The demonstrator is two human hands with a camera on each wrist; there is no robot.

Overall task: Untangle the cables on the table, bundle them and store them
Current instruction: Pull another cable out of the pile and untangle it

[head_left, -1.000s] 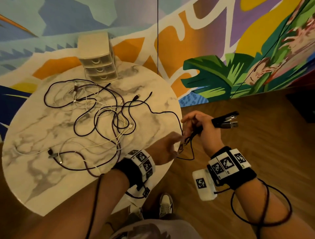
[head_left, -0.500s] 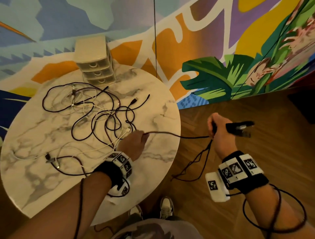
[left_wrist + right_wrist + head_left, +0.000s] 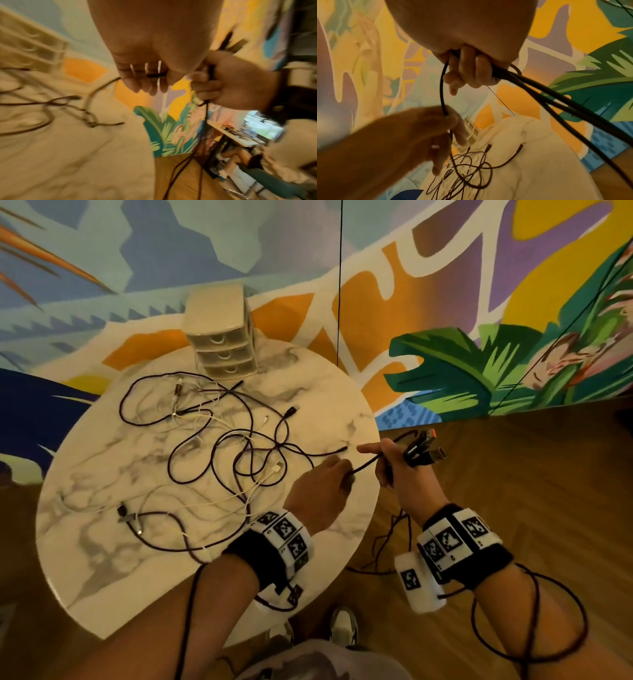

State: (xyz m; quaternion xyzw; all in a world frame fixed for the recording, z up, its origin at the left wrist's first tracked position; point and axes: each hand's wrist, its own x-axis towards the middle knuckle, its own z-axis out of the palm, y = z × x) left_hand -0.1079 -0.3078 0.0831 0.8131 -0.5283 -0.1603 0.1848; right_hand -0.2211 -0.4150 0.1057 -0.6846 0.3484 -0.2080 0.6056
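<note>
A tangle of dark and white cables [image 3: 219, 446] lies spread over the round marble table [image 3: 137, 570]. My right hand [image 3: 383, 455] is just off the table's right edge and grips a bundle of black cable strands [image 3: 556, 97]. The bundle's USB plugs [image 3: 424, 446] stick out past the thumb, and loops [image 3: 394, 542] hang toward the floor. My left hand [image 3: 344, 472] pinches the same black cable [image 3: 443, 88] a short way from the right hand. From there the cable runs back into the tangle. The left wrist view is blurred.
A small beige drawer unit [image 3: 222, 337] stands at the table's far edge with its three drawers closed. A painted mural wall rises behind it. Wooden floor [image 3: 513, 508] lies to the right, and my shoes [image 3: 342, 628] show below the table edge.
Half a second ago the cable was stretched between hands held wide apart. Now my left hand has come right along it and the right hand has come back toward the table edge.
</note>
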